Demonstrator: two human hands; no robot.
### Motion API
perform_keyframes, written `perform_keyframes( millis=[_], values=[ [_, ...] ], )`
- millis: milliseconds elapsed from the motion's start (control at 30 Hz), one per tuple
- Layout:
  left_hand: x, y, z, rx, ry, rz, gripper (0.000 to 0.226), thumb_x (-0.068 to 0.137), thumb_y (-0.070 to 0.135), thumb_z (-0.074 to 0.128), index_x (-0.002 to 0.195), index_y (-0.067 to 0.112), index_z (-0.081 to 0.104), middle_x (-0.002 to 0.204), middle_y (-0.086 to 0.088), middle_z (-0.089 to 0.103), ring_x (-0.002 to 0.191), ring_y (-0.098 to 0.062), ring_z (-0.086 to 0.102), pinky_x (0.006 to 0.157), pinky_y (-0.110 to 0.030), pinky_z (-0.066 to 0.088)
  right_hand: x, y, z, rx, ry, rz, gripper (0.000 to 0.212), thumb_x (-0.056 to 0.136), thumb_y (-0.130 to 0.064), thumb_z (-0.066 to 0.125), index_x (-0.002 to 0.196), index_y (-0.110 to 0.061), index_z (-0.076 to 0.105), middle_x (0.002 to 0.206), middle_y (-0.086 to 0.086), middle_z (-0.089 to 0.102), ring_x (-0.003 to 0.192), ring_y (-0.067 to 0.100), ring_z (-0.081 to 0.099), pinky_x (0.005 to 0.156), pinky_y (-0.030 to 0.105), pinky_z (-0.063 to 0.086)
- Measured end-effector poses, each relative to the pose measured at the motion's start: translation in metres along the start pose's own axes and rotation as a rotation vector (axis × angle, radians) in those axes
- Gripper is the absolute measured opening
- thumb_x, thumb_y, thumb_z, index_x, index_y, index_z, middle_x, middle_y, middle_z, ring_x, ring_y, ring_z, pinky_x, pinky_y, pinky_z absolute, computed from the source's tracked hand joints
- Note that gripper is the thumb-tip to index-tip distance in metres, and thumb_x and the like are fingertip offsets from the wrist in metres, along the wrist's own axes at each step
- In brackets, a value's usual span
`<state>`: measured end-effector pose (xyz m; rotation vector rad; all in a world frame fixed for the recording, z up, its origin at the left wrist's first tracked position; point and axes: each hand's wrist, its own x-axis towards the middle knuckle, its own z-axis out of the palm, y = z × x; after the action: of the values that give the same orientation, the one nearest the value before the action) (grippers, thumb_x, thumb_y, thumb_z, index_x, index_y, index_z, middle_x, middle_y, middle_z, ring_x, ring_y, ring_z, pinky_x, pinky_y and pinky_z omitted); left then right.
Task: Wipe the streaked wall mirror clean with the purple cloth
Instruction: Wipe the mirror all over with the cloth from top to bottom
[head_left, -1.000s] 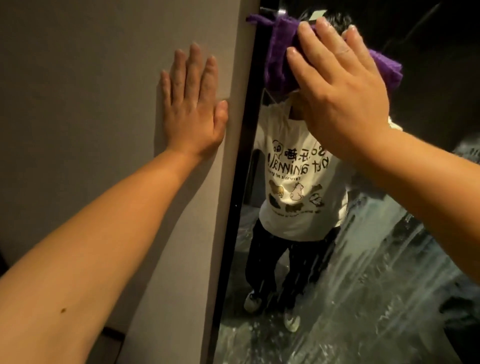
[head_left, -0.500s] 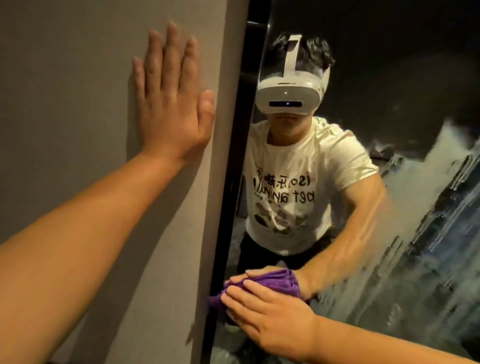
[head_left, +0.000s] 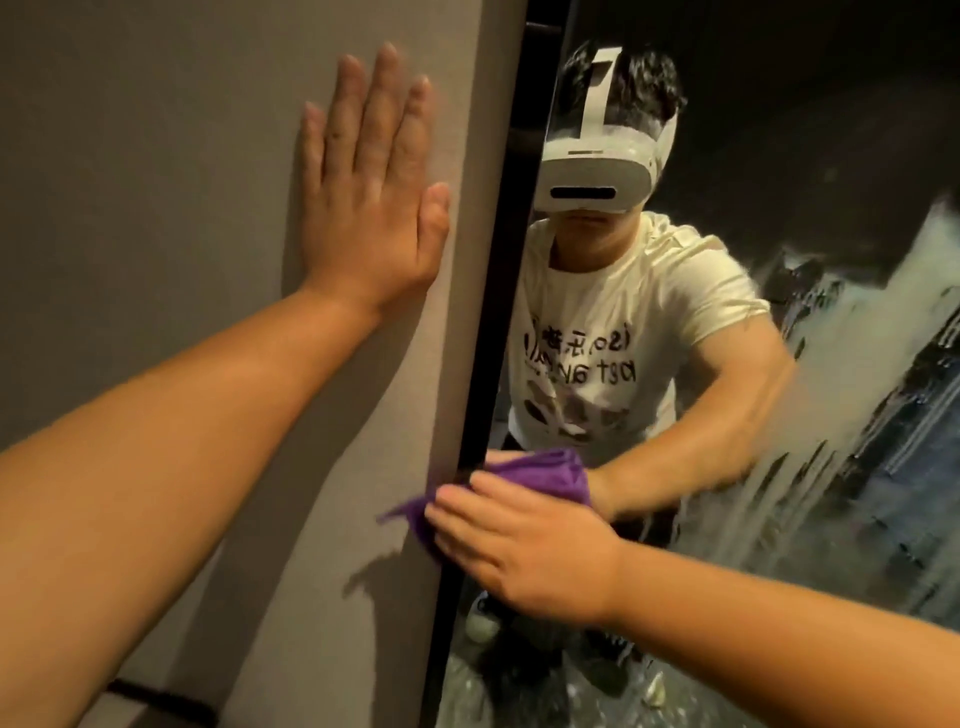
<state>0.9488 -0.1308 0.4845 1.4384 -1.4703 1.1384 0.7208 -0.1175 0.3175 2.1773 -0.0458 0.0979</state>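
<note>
1. Compared with a second ago, the right hand (head_left: 524, 556) has dropped from the top of the mirror (head_left: 779, 260) to low on its left edge, carrying the purple cloth (head_left: 540, 475) down with it; since half a second ago it has barely shifted.
2. That hand lies spread and flat, fingers (head_left: 467, 509) pressing the cloth against the glass beside the dark frame (head_left: 498, 312); one corner of cloth spills left over the frame onto the wall (head_left: 156, 208).
3. Braced on the wall, the left hand (head_left: 374, 192) is open, palm flat, holding nothing.
4. White streaks (head_left: 857, 364) cover the right part of the glass, so much of the job seems left.
5. To wipe well, I would keep the palm pressure even, gather the loose corner back under the fingers, and work rightward in overlapping vertical passes into the streaked area, turning to a fresh face of cloth if it smears.
</note>
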Motion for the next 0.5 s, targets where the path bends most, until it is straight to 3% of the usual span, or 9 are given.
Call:
perform_keyframes(
  millis=[100, 167, 267, 400, 500],
  values=[
    [0.000, 0.003, -0.003, -0.014, -0.025, -0.020, 0.068, 0.097, 0.042, 0.022, 0.155, 0.011, 0.009, 0.162, -0.018, 0.010, 0.149, -0.038, 0.007, 0.120, -0.054, 0.005, -0.003, -0.024, 0.009, 0.095, -0.116, -0.027, 0.042, 0.098, -0.023, 0.050, 0.138, -0.014, 0.054, 0.146, 0.007, 0.049, 0.138, 0.027, 0.041, 0.120, 0.048, 0.003],
    [-0.001, 0.005, -0.005, -0.038, -0.040, -0.024, 0.068, 0.097, 0.043, 0.022, 0.156, 0.013, 0.007, 0.162, -0.017, 0.007, 0.149, -0.037, 0.004, 0.120, -0.052, 0.003, -0.014, -0.014, -0.008, 0.217, -0.011, 0.069, 0.043, 0.094, -0.021, 0.060, 0.136, -0.013, 0.057, 0.143, 0.008, 0.053, 0.135, 0.027, 0.046, 0.118, 0.047, 0.022],
    [-0.002, 0.012, -0.007, -0.133, -0.040, -0.073, 0.068, 0.097, 0.042, 0.021, 0.156, 0.012, 0.006, 0.162, -0.017, 0.005, 0.149, -0.037, 0.002, 0.119, -0.053, 0.001, -0.044, 0.030, -0.068, 0.337, 0.289, 0.336, 0.034, 0.101, -0.014, 0.048, 0.134, -0.009, 0.057, 0.142, 0.012, 0.052, 0.134, 0.030, 0.047, 0.112, 0.049, 0.037],
    [0.007, 0.041, -0.019, -0.360, 0.016, -0.252, 0.065, 0.098, 0.038, 0.025, 0.155, 0.009, 0.012, 0.162, -0.018, 0.006, 0.149, -0.037, 0.001, 0.119, -0.054, -0.001, -0.087, 0.150, -0.161, -0.020, 0.574, 0.667, 0.031, 0.097, -0.004, 0.058, 0.128, 0.002, 0.059, 0.134, 0.024, 0.054, 0.126, 0.040, 0.052, 0.107, 0.054, 0.041],
    [0.031, 0.072, -0.036, -0.519, 0.069, -0.319, 0.066, 0.098, 0.037, 0.025, 0.154, 0.004, 0.013, 0.162, -0.019, 0.008, 0.150, -0.034, 0.003, 0.120, -0.053, 0.000, -0.112, 0.238, -0.201, -0.235, 0.524, 0.830, 0.035, 0.103, -0.019, 0.042, 0.130, -0.003, 0.057, 0.128, 0.022, 0.060, 0.119, 0.037, 0.056, 0.099, 0.042, 0.046]
  ],
)
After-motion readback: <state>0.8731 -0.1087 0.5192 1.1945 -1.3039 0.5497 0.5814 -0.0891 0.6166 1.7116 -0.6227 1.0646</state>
